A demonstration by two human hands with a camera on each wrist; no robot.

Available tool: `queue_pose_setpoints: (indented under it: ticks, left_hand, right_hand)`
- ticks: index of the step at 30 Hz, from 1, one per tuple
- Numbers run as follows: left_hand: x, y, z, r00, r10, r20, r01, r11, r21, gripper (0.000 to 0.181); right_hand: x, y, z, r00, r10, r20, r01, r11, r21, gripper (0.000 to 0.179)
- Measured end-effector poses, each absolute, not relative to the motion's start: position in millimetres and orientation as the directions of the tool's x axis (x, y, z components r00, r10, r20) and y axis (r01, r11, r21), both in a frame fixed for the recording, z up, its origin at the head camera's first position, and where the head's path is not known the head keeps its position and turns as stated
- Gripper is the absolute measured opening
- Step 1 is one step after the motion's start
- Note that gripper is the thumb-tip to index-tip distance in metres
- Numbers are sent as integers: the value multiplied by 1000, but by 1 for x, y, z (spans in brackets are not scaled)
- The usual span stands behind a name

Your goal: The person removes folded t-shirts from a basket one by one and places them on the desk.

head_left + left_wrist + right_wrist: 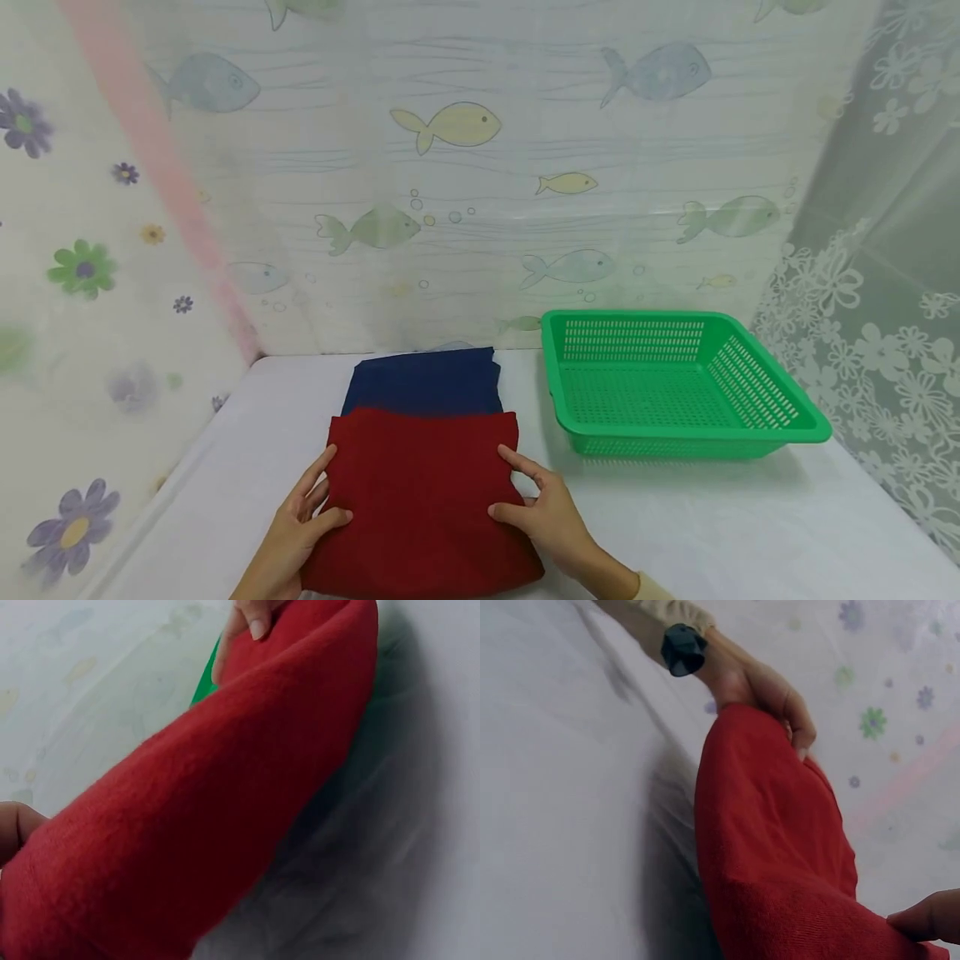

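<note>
A folded red cloth [423,500], soft and slightly fuzzy, is held between both hands in front of me. My left hand [296,529] grips its left side, thumb on top and the other fingers partly behind the edge. On the opposite side my right hand [551,512] pinches the cloth in the same way. From the left wrist view, the red cloth [202,780] bends in a thick fold raised off the table. The right wrist view shows its sagging side [765,825] with a shadow below. Beyond it lies a folded navy cloth [427,383], its near part hidden by the red one.
A green plastic basket [690,437] with slotted walls stands at the right on the white-covered table [247,450]. Behind the table hangs a fish-print curtain [465,200]. Flower-patterned sheets [82,350] flank the left, with a lacy one [892,367] on the right.
</note>
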State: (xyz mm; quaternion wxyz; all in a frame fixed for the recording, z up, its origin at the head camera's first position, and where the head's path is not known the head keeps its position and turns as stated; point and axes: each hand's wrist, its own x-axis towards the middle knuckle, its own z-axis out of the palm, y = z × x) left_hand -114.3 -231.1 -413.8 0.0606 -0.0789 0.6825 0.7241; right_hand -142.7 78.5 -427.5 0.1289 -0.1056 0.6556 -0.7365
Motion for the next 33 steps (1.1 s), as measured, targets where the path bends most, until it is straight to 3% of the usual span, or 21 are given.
queue_pose_setpoints:
  ticks: [14,25,33]
  left_hand:
    - [-108,-247,-427,-964,-26,-265,-266,7,964,83]
    - [-109,-263,-437,-948,93,-306,-296,108,949,85]
    - [-114,-279,-439,-906,253,-339,-310,148,939,91]
  right_hand:
    - [-137,76,-441,-959,-281,-45,31,55,-998,72]
    - [-138,80,-447,-943,-317,-102,86,64,-994,74]
    - [-140,84,-450,-931,-346,-117,110,42,-993,81]
